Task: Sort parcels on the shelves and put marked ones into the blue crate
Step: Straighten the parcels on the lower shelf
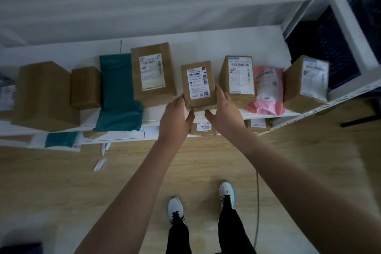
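White shelf board (237,43) carries the small brown cardboard box with a white label (198,84) between other parcels. Left hand (175,118) and right hand (223,109) grip its 2 sides near the bottom. It looks stiff and light.

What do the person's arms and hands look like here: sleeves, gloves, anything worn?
Both hands, left and right, are bare, with no gloves. No rings, watch or wristbands are visible. The forearms are uncovered as far as the frame shows; no sleeve is in view.
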